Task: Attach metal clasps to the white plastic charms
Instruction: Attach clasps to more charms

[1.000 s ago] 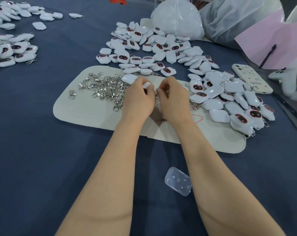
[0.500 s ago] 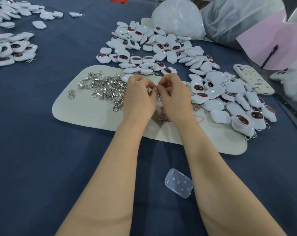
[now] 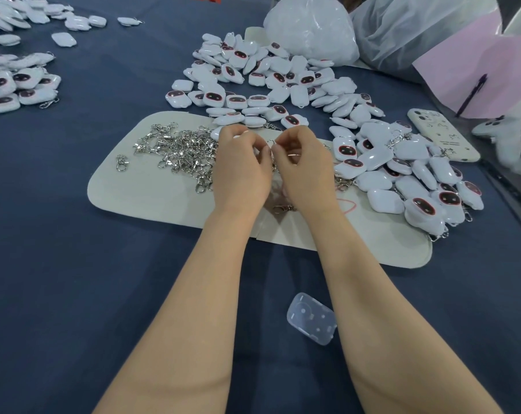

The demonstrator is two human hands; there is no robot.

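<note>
Glossy white plastic charms [image 3: 375, 158] and shiny silver metal clasps [image 3: 181, 150] lie on a matt cream card mat [image 3: 139, 186] over dark blue cloth [image 3: 74, 264].

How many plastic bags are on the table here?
2. A white bag sits behind the middle charm heap. A greyish bag is just to its right, partly behind the pink sheet. Others may be hidden beyond the frame.

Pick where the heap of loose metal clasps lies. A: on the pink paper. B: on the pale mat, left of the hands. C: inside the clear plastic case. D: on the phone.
B: the clasps sit heaped on the pale mat beside the left hand.
</note>
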